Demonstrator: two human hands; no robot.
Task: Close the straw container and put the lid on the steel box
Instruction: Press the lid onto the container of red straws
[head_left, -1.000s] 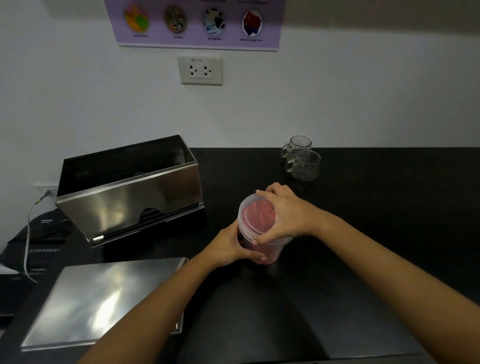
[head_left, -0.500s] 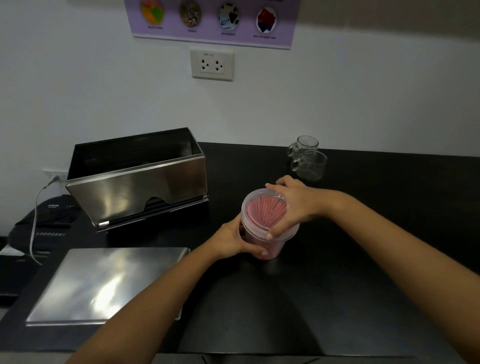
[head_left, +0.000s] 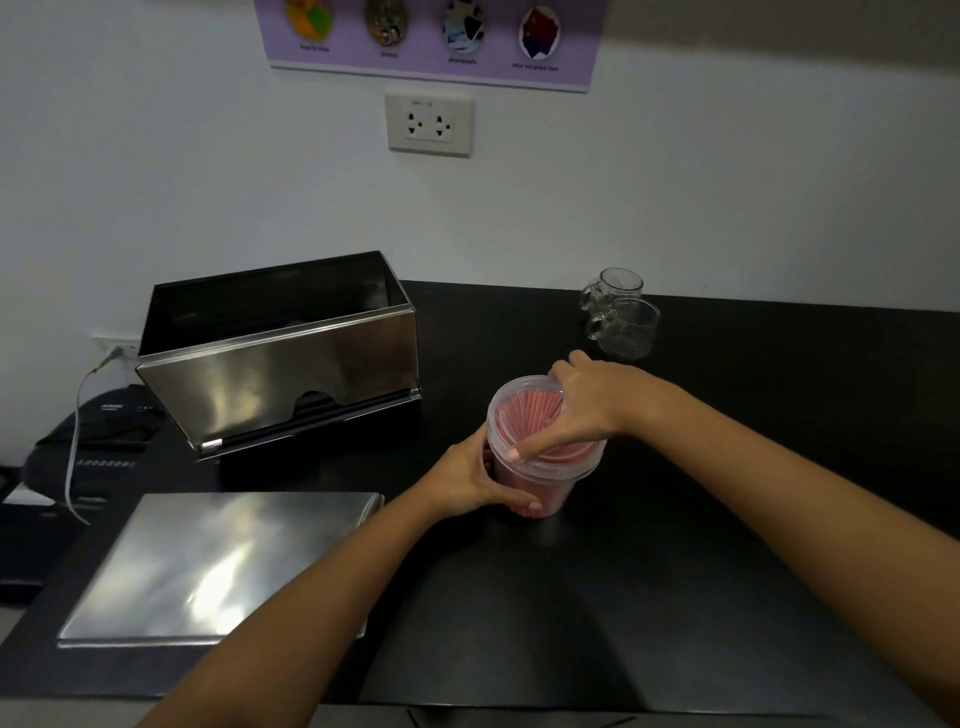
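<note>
1. Straw container (head_left: 540, 470) stands on the black counter (head_left: 675, 571), its clear lid (head_left: 511, 410) under the right hand (head_left: 576, 405), whose fingers press down over the rim.
2. The left hand (head_left: 475, 480) wraps the container's near side; its fingertips behind the tub are hidden.
3. Whether the lid is fully seated cannot be told.
4. Left of the left hand's fingers lies the flat steel lid (head_left: 218, 561), partly covered by the forearm.
5. Beyond it the steel box (head_left: 291, 364) stands open.
6. Past the right hand's fingers stand two glass mugs (head_left: 621, 322), well apart.
</note>
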